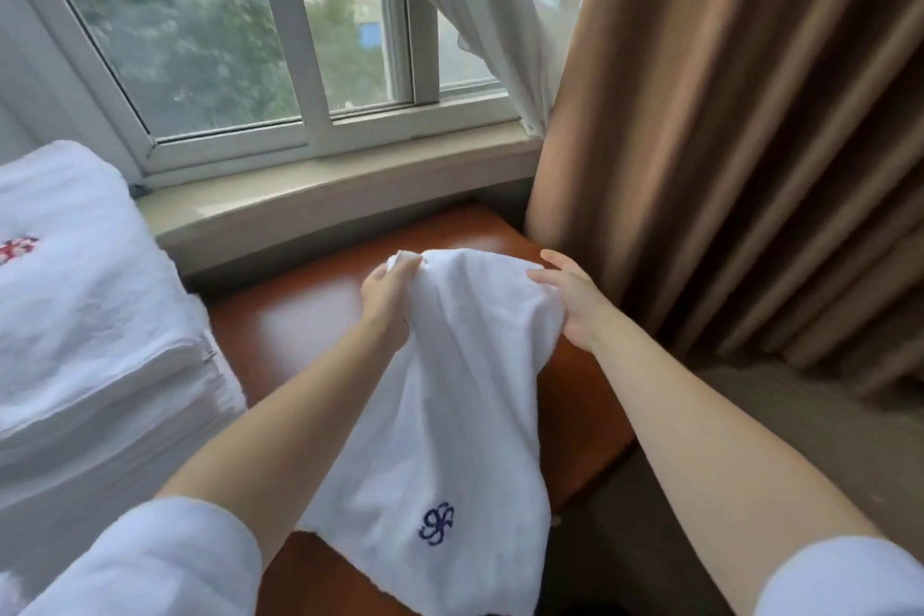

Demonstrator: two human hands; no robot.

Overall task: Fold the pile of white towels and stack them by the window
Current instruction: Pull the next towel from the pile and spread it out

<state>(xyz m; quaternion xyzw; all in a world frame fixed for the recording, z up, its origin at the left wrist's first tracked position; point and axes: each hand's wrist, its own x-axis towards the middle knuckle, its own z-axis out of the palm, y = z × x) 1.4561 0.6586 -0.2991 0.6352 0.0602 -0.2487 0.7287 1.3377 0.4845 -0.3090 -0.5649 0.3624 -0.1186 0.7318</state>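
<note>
the towel point(440, 415) hangs between your two hands above the brown bench point(300, 325), its far end raised toward the window sill point(320, 195) and its near end falling toward you. its long axis runs from the hands back to your body, roughly in line with your forearms. the blue emblem point(436, 523) sits at the near end, well behind both hands, face up.

your left hand point(387, 303) grips the far left corner, fingers curled round a bunched edge. your right hand point(570, 300) holds the far right side with the fingers spread over the top of the cloth; the thumb is hidden under it, so the grip there reads as a loose clamp, not a tight pinch. both hands are level with each other and equally near the towel, one on each side of its width.

the bench lies directly below and ahead of the hands. the stack of folded towels point(90, 315) stands to the left of your left hand, well apart from it, close under the sill. the brown curtain point(740, 140) hangs just beyond your right hand.

judgement: the coming move depends on the long axis. with the width held between the hands and the length trailing toward you, you would lay the towel on the bench ahead, then fold along that axis. the left hand is the nearer one to the stack.
</note>
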